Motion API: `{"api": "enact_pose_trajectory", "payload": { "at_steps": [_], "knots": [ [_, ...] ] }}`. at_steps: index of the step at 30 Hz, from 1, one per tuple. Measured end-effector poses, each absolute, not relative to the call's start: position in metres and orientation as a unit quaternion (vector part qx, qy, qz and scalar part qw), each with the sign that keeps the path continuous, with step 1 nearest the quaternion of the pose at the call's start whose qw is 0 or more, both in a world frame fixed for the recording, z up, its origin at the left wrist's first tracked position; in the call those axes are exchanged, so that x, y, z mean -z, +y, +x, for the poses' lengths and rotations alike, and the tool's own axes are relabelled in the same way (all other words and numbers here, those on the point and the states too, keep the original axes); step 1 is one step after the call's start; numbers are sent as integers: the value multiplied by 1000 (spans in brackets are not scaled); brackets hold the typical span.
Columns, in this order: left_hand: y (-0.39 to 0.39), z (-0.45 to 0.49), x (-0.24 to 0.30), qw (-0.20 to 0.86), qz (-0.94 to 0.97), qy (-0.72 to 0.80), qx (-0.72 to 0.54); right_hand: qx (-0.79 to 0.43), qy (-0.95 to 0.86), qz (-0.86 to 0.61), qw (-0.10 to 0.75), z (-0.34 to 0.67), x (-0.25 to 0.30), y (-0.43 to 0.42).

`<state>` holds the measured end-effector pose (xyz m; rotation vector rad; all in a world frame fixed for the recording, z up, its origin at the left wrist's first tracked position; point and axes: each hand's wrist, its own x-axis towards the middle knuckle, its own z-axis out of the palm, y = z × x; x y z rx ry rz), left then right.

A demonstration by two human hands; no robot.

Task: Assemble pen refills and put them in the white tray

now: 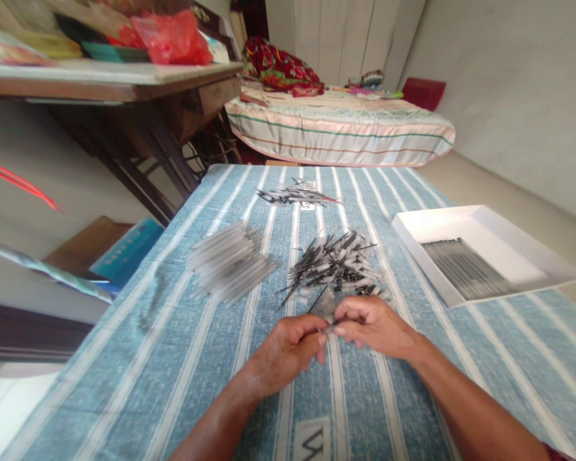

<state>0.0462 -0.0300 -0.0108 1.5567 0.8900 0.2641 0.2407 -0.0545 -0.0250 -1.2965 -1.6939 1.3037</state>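
My left hand (295, 346) and my right hand (377, 325) meet low over the striped cloth, fingertips nearly touching. Both pinch a small, thin dark piece (331, 326), mostly hidden by the fingers and blurred. Just beyond them lies a loose heap of thin black sticks and clear or whitish pieces (338, 259). To the left of that heap, a bundle of pale grey, slender tubes (233, 261) lies roughly side by side. On the right, a white open box (523, 250) holds a row of grey-black sticks (463, 267) laid parallel.
A blue-and-white striped cloth (211, 358) covers the table. Farther back lies a smaller pile of dark and clear pieces (300, 194). A desk (187, 73) with a red plastic bag (173, 38) stands at the left, and a bed (340, 125) is behind the table.
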Motion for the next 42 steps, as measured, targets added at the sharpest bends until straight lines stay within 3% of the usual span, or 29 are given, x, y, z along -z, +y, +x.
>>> {"api": "enact_pose_trajectory", "payload": {
  "at_steps": [31, 42],
  "knots": [
    [-32, 49, 12, 581, 704, 384, -141, -524, -622, -505, 289, 242, 23, -54],
    [-33, 50, 18, 390, 818, 384, -176, -538, -601, -509, 300, 237, 28, -52]
  ]
}}
